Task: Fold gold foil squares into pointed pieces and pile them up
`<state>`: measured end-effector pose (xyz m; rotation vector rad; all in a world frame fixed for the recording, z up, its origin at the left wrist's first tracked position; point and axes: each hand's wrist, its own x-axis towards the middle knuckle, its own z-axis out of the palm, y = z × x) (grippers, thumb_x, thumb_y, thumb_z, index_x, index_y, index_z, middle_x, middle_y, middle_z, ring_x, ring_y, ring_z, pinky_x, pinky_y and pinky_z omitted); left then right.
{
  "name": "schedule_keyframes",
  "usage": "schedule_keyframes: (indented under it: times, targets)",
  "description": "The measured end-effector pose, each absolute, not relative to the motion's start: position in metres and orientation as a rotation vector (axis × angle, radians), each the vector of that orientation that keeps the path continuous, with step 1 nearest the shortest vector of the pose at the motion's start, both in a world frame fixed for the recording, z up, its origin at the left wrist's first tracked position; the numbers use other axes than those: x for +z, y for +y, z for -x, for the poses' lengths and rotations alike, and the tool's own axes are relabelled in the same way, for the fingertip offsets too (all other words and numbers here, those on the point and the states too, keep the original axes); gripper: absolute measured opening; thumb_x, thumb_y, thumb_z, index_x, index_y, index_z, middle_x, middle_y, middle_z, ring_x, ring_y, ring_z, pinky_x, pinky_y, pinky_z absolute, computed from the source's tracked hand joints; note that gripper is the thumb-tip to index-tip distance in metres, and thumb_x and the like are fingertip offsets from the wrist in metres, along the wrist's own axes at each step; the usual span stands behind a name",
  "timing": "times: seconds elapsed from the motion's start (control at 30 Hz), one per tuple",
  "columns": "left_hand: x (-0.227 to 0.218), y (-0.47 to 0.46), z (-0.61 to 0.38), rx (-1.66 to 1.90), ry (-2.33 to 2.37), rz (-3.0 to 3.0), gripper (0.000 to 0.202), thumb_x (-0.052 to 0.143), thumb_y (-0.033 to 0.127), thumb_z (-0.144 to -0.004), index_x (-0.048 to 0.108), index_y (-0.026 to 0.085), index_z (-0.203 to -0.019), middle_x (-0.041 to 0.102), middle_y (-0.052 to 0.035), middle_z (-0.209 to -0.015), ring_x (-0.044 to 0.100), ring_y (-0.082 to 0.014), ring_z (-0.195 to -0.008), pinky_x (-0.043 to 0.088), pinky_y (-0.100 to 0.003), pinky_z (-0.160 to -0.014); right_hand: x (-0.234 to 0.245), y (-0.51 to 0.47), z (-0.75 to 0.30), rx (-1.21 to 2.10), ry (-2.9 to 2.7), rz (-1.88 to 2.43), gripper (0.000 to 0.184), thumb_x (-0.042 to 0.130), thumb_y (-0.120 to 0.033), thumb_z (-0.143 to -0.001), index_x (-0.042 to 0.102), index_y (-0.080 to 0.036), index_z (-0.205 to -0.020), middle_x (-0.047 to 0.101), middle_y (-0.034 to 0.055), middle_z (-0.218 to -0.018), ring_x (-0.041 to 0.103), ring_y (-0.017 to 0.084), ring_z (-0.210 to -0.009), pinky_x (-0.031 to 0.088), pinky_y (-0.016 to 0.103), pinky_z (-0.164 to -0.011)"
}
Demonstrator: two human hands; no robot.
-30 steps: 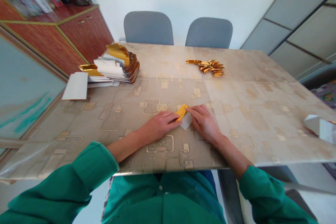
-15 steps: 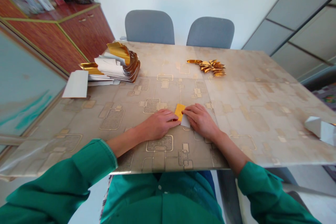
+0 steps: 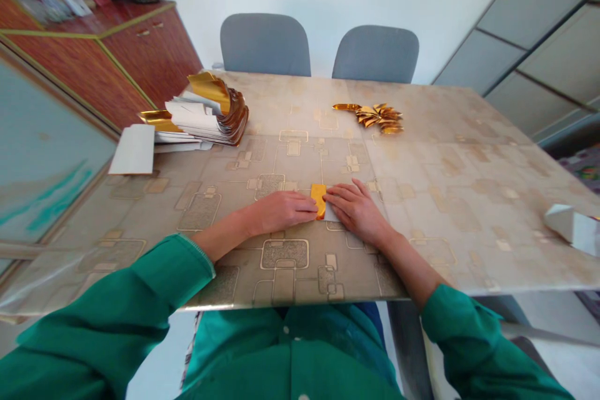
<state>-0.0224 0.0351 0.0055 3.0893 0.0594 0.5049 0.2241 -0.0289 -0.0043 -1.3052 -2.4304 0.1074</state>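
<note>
1. We see the left hand (image 3: 281, 211) lying palm down just below the middle of the frame. Its fingers are stretched out rather than curled, and the fingertips press on the left edge of a small gold paper (image 3: 319, 199).
2. The right hand (image 3: 359, 212) lies just right of centre, also flat with its fingers spread out. Its fingertips rest on the white flap (image 3: 330, 215) of the same piece and grasp nothing.
3. We find the gold paper between the two sets of fingertips, lying flat on the table (image 3: 445, 156). It is folded into a narrow upright strip, with its white side showing to the right.
4. Green sleeves (image 3: 117, 319) run from both wrists down to the bottom corners of the frame.
5. In the upper left of the table we see a stack of sheets (image 3: 206, 115), white and gold, with curled edges. A single white sheet (image 3: 134, 149) lies just left of it.
6. Towards the upper middle, well apart from the hands, lies a small heap of folded gold pieces (image 3: 375, 116).
7. At the right edge of the frame a white folded object (image 3: 569, 228) sits on the table.
8. Beyond the far edge stand two grey chairs (image 3: 265, 44), and a wooden cabinet (image 3: 140, 56) fills the upper left.
</note>
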Motion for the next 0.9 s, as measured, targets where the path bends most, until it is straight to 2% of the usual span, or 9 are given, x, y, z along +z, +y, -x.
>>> schedule_keyframes:
  times: [0.1, 0.2, 0.4, 0.57, 0.73, 0.9]
  targets:
    - [0.002, 0.03, 0.027, 0.517, 0.075, -3.066, 0.026, 0.047, 0.015, -0.1, 0.069, 0.016, -0.113, 0.07, -0.0099, -0.12, 0.064, -0.0204, -0.114, 0.052, -0.034, -0.098, -0.002, -0.032, -0.215, 0.097, -2.366, 1.391, 0.027, 0.05, -0.033, -0.099, 0.068, -0.023, -0.116, 0.068, 0.0054, -0.124, 0.056, 0.023, -0.12, 0.021, 0.052, -0.116]
    - [-0.002, 0.028, 0.03, 0.528, 0.118, -3.002, 0.027, 0.046, 0.02, -0.101, 0.069, 0.017, -0.115, 0.069, -0.0099, -0.122, 0.062, -0.0207, -0.117, 0.051, -0.036, -0.101, -0.003, -0.037, -0.206, 0.09, -2.295, 1.488, 0.03, 0.057, -0.042, -0.094, 0.067, -0.022, -0.115, 0.067, 0.0081, -0.125, 0.055, 0.026, -0.12, 0.022, 0.054, -0.114]
    - [-0.009, 0.035, 0.025, 0.648, 0.298, -2.777, 0.028, 0.046, 0.026, -0.102, 0.072, 0.02, -0.109, 0.073, -0.0055, -0.114, 0.065, -0.0178, -0.109, 0.049, -0.036, -0.1, -0.005, -0.04, -0.206, 0.138, -2.285, 1.509, 0.034, 0.064, -0.041, -0.09, 0.065, -0.024, -0.12, 0.065, 0.0085, -0.129, 0.054, 0.029, -0.122, 0.026, 0.055, -0.111]
    - [-0.012, 0.041, 0.022, 0.678, 0.576, -2.79, 0.028, 0.048, 0.031, -0.102, 0.072, 0.021, -0.11, 0.074, -0.0049, -0.112, 0.063, -0.0197, -0.112, 0.041, -0.043, -0.106, -0.003, -0.037, -0.208, 0.144, -2.312, 1.478, 0.034, 0.066, -0.04, -0.088, 0.065, -0.024, -0.119, 0.065, 0.0089, -0.128, 0.054, 0.029, -0.12, 0.032, 0.053, -0.106]
    - [-0.013, 0.045, 0.024, 0.636, 0.77, -2.847, 0.027, 0.047, 0.029, -0.102, 0.071, 0.022, -0.114, 0.072, -0.0043, -0.117, 0.06, -0.0217, -0.116, 0.032, -0.049, -0.11, -0.004, -0.036, -0.209, 0.178, -2.288, 1.439, 0.034, 0.065, -0.044, -0.089, 0.066, -0.025, -0.118, 0.065, 0.0091, -0.127, 0.054, 0.029, -0.119, 0.034, 0.051, -0.104]
    - [-0.01, 0.045, 0.025, 0.645, 0.753, -2.96, 0.027, 0.049, 0.021, -0.1, 0.067, 0.022, -0.119, 0.069, -0.0059, -0.123, 0.057, -0.0231, -0.121, 0.03, -0.052, -0.112, -0.006, -0.033, -0.212, 0.196, -2.304, 1.424, 0.035, 0.064, -0.045, -0.09, 0.065, -0.025, -0.118, 0.065, 0.0086, -0.128, 0.053, 0.028, -0.12, 0.029, 0.051, -0.107]
